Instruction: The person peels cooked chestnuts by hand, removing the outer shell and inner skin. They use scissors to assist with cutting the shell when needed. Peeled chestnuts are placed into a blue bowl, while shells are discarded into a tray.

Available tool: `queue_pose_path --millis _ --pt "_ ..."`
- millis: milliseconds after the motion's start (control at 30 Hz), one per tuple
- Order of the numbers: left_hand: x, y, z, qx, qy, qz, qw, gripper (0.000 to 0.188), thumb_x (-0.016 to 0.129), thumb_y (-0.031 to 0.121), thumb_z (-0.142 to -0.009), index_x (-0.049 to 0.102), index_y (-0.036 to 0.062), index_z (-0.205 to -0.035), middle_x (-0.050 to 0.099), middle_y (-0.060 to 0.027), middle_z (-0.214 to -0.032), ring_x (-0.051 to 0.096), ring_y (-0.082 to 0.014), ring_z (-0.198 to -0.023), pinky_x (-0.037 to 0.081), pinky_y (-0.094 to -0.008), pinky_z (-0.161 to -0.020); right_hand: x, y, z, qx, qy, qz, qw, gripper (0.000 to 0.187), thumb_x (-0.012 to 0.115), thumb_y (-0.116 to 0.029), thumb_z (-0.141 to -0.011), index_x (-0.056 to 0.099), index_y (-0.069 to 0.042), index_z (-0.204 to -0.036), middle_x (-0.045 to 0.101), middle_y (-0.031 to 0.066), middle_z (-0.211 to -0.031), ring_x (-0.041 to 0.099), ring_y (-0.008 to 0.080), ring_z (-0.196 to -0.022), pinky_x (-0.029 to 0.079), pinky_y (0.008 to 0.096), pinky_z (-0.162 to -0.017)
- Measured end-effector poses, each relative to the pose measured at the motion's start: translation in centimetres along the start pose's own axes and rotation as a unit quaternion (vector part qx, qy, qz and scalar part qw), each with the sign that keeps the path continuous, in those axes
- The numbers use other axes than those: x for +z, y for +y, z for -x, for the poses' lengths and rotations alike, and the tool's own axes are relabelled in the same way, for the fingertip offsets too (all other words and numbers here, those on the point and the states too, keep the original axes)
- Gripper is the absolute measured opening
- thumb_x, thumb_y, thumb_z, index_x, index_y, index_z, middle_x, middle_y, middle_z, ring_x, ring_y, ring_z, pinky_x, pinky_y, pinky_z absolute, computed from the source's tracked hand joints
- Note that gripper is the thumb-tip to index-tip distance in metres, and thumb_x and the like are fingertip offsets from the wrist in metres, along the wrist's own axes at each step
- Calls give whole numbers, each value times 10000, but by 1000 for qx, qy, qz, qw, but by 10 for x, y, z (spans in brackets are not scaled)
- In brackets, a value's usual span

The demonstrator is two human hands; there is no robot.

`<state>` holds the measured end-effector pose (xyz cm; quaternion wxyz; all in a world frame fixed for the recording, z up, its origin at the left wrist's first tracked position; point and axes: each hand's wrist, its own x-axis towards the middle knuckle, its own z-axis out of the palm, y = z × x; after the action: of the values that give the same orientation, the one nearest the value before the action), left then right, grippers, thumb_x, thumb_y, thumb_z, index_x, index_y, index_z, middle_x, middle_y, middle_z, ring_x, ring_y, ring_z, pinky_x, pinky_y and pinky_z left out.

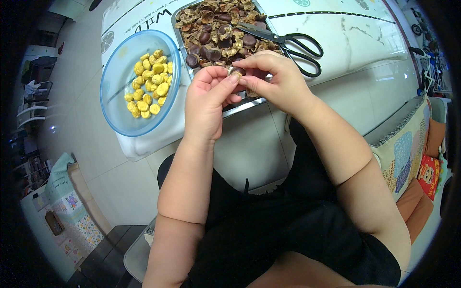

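A chestnut (pixel 237 71), its brown shell partly opened, is pinched between my two hands above the near edge of a metal tray (pixel 244 107). My left hand (pixel 211 93) grips it between thumb and curled fingers. From the other side, the thumb and fingertips of my right hand (pixel 273 77) press on the shell. Brown shells and chestnuts (pixel 216 33) fill the tray. Black-handled scissors (pixel 288 42) lie across the tray's right side, blades partly spread. To the left, a clear blue-rimmed bowl (pixel 111 108) holds many peeled yellow chestnuts (pixel 150 85).
Tray and bowl stand on a white marbled tablecloth (pixel 345 48) with printed patterns. Below the table's near edge is a tiled floor (pixel 249 144). A sofa with a patterned cushion (pixel 402 151) is at the right, and a floral cloth (pixel 77 211) hangs at the lower left.
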<state>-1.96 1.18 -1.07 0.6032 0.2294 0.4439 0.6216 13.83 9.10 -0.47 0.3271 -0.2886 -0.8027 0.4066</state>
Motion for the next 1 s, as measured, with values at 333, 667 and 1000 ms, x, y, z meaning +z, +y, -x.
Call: queue_pose_path --millis 333,667,1000 --pt "5 2 3 15 16 -11 1000 242 654 48 -864 557 -3 -1080 668 -79 -903 653 -120 -750 535 -213 -649 7 -4 -1 -45 28 40 998 220 596 -142 -840 662 -60 -1032 657 131 -883 631 304 -824 508 373 -746" --pt "10 -5 7 42 42 -4 998 248 665 10 -845 551 -27 -1062 647 -92 -923 633 -112 -772 541 -222 -702 11 -6 -2 -65 36 121 990 229 580 -115 -797 664 -69 -1005 660 129 -901 628 318 -874 510 402 -768" --pt "10 -9 8 89 46 -79 992 245 657 -37 -831 534 -48 -1043 644 -111 -931 647 -124 -800 536 -224 -720 9 -7 -2 -33 16 122 992 223 596 -106 -773 673 -54 -975 657 144 -847 637 315 -769 521 385 -695"
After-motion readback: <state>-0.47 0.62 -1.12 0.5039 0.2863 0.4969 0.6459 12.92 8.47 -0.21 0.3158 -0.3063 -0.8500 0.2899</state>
